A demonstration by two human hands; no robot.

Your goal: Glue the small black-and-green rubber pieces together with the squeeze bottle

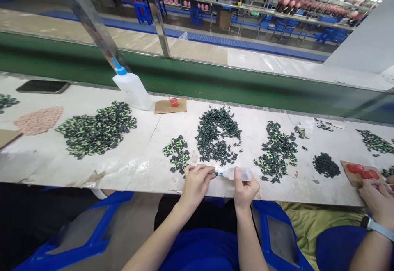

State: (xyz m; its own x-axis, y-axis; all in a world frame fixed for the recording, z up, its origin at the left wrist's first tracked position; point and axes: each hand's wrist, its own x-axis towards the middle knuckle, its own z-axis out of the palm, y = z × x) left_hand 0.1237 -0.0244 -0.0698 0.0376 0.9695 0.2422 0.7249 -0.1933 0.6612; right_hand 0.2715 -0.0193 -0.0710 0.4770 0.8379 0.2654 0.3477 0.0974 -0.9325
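My right hand (246,189) is closed around a small clear squeeze bottle (245,174) with a blue tip, held sideways and pointing left. The tip meets a small black-and-green piece (215,174) pinched in the fingers of my left hand (198,178). Most of that piece is covered by the fingers. Just left of my left hand lies a small heap of black-and-green pieces (178,152). Beyond both hands is a larger pile of plain dark pieces (215,129). To the right of the bottle spreads another black-and-green heap (277,150).
A large white bottle (132,88) with a blue nozzle stands near a cardboard piece (160,108) bearing a red cap (174,102). Farther left are a big black-and-green pile (95,131) and pinkish pieces (40,120). At right, a co-worker's hand (377,197) is beside red material (363,171).
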